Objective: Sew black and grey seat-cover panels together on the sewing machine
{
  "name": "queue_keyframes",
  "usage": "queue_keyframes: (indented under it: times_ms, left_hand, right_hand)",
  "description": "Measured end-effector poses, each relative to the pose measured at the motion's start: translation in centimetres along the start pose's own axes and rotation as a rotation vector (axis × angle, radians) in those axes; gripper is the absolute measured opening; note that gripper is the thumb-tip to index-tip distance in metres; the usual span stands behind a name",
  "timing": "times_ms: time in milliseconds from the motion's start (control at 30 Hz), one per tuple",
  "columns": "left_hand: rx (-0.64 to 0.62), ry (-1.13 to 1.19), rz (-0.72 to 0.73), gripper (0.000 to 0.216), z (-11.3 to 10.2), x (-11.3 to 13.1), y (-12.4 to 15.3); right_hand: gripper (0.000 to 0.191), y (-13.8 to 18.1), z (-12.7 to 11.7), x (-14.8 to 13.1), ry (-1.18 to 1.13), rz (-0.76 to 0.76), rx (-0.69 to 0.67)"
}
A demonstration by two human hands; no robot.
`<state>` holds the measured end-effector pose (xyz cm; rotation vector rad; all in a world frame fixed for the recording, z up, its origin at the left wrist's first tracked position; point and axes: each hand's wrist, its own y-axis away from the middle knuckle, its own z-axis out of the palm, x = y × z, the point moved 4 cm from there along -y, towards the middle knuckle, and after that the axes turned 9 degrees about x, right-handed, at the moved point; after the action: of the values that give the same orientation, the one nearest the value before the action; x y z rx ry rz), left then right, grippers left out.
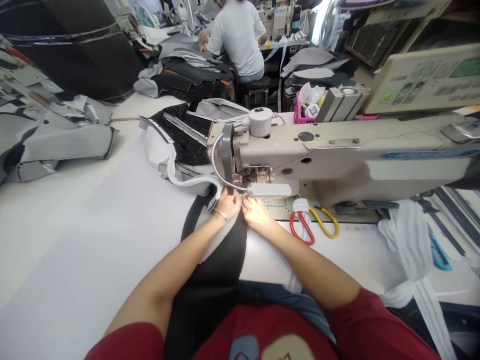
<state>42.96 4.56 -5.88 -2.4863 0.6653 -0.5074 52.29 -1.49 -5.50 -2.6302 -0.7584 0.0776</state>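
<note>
A sewing machine (337,142) spans the middle and right, with a small lit lamp (270,190) beside its needle area. Just in front of the needle area, my left hand (227,204) presses its bent fingers on the edge of a grey and black fabric piece (221,265). Close beside it, my right hand (256,214) pinches the same piece's right edge. The fabric hangs over the table edge toward my lap. Behind my left hand lies a bulky sewn part with a white padded edge (195,181) and a zipper. The needle and my fingertips are partly hidden.
Scissors with red and yellow handles (302,231) lie right of my right hand. White webbing (408,240) and a blue-handled tool (439,253) sit farther right. Grey sewn parts (67,142) are heaped at left. A person in a white shirt (240,37) sits ahead.
</note>
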Motion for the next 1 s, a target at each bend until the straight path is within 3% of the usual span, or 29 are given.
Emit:
queue_keyframes:
  times_ms: [67, 200, 367, 533, 633, 733, 1000]
  left_hand:
    - [-0.011, 0.050, 0.101, 0.010, -0.9, 0.5, 0.5]
    - [-0.159, 0.104, 0.262, 0.017, -3.0, 1.6, 1.9]
    - [-0.281, -0.010, 0.175, 0.028, -3.6, 1.2, 2.4]
    - [-0.480, 0.118, 0.168, 0.038, -3.6, 0.0, 0.8]
    - [-0.600, 0.183, 0.224, 0.039, -4.2, 0.0, -0.3]
    - [-0.635, 0.157, 0.210, 0.037, -4.4, 0.5, -1.0]
    - [-0.734, -0.085, 0.091, 0.025, -2.6, 1.3, -0.9]
  right_hand:
    - [0.028, 0.2, -0.2, -0.1, 0.012, 0.069, 0.001]
    - [0.024, 0.7, -1.8, -1.7, 0.010, 0.133, -0.019]
    - [0.024, 1.4, -3.1, -5.4, -0.026, -0.073, -0.034]
    - [0.035, 1.8, -2.2, -7.8, 0.012, -0.192, -0.017]
    - [0.035, 1.4, -1.5, -8.1, 0.006, -0.198, -0.043]
    - [0.037, 0.9, -1.0, -7.8, -0.017, -0.165, -0.028]
    - [0.031, -0.4, -0.1, -7.0, -0.091, -0.114, 0.001]
